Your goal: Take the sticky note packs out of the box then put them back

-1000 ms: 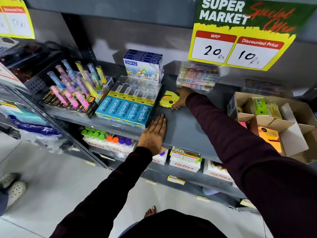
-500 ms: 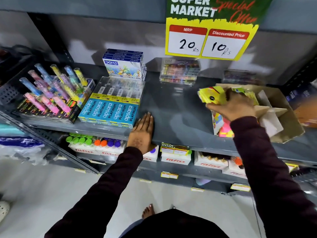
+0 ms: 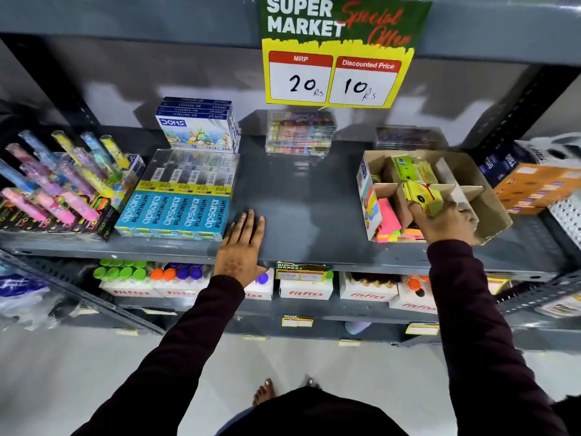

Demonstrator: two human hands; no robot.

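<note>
Her right hand grips a yellow sticky note pack over the divided brown cardboard box, among green and pink packs. The left hand lies flat, fingers together, on the grey metal shelf.

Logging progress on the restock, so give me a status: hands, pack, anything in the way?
Right hand gripping yellow sticky note pack over cardboard box. Left hand flat on shelf. Box dividers close around pack.

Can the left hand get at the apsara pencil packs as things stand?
Probably yes. The left hand lies flat and empty on the shelf, right beside the apsara pencil packs, with nothing between them. The right hand is busy at the cardboard box.
</note>
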